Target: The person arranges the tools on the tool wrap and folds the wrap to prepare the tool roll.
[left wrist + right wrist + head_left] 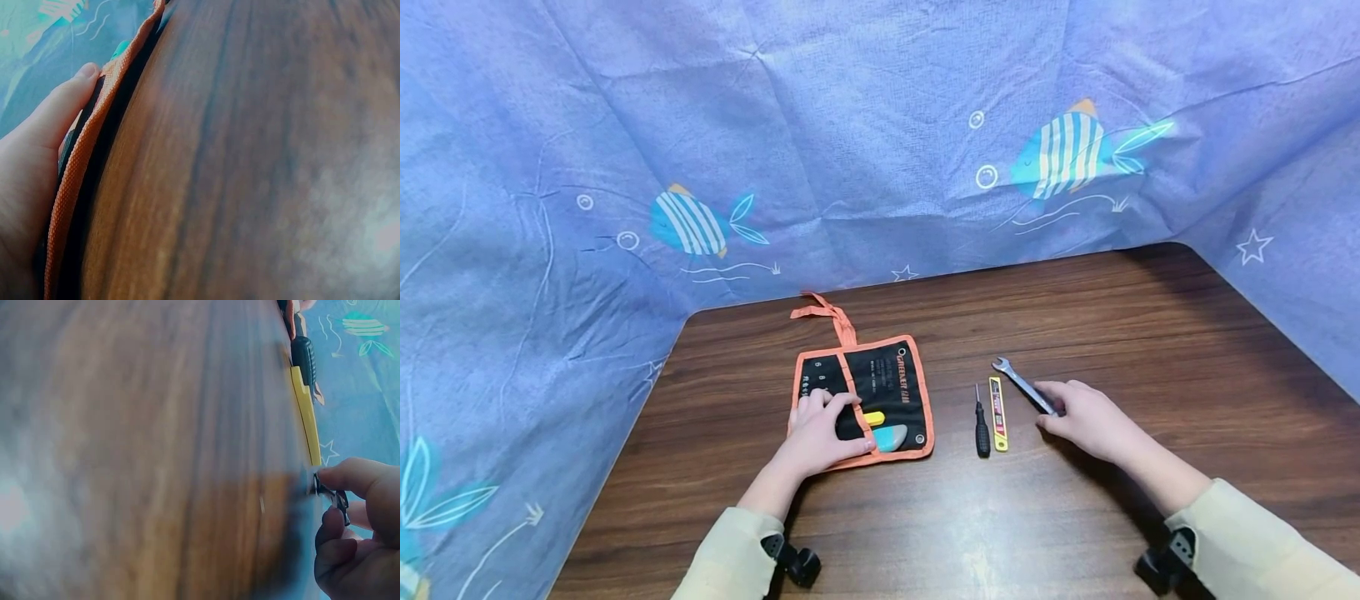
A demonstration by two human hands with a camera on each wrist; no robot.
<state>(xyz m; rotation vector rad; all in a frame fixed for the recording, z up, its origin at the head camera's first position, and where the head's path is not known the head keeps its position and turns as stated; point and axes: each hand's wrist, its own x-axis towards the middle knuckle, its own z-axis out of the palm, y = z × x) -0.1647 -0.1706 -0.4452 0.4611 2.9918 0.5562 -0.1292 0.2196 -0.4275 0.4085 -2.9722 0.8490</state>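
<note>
A black tool pouch (883, 375) with orange edging lies flat on the left part of the table. My left hand (820, 433) rests on its pocket, the thumb on the pouch near its front edge in the left wrist view. A yellow-handled item (874, 418) and a teal and grey piece (891, 437) stick out of the pocket beside this hand; their lower parts are hidden. On the right, my right hand (1086, 417) pinches one end of a silver open-end wrench (1021, 383) between thumb and fingers. The wrench's other end points away to the left.
Between the hands lie a screwdriver (982, 433) with a black handle and a flat yellow strip-shaped packet (998, 417). Orange ties (838, 321) extend from the pouch's far edge. A blue fish-patterned cloth (880, 167) hangs behind and beside the wooden table (940, 508).
</note>
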